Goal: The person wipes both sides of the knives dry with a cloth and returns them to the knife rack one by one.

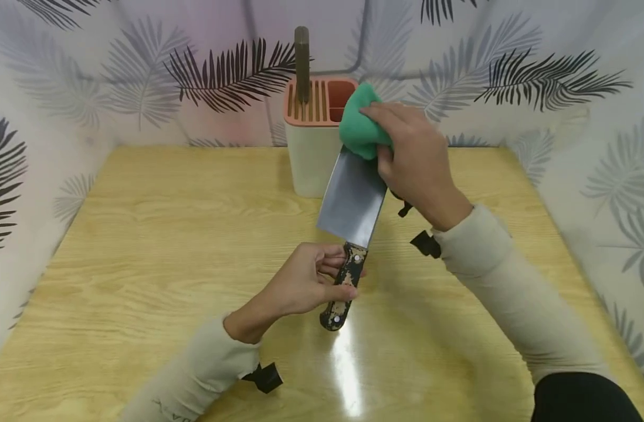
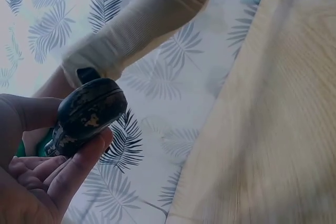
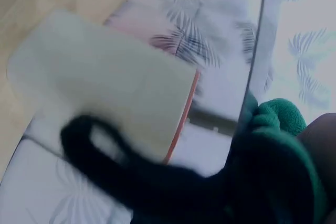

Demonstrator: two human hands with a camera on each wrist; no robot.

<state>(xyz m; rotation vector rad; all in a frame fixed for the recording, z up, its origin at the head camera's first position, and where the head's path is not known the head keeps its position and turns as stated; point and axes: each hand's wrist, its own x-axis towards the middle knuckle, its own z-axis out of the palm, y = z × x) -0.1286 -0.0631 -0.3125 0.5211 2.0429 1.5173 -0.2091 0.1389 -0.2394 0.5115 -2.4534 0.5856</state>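
A cleaver with a broad metal blade point(image 1: 353, 196) is held up over the table, tilted, its worn black-and-tan handle point(image 1: 348, 281) toward me. My left hand point(image 1: 306, 281) grips that handle between thumb and fingers; the left wrist view shows the handle's butt end point(image 2: 92, 111) close up. My right hand point(image 1: 414, 152) pinches a folded green cloth point(image 1: 361, 126) over the blade's far end, which the cloth hides. In the right wrist view the green cloth point(image 3: 283, 116) lies against the blade, seen nearly edge-on.
Behind the blade stands a white knife holder point(image 1: 308, 158) with an orange slotted top. Another knife's handle point(image 1: 302, 64) sticks up from its slots. The wood-grain table point(image 1: 195, 234) meets leaf-patterned fabric point(image 1: 142, 76) at the back and sides. Black straps hang from both wrists.
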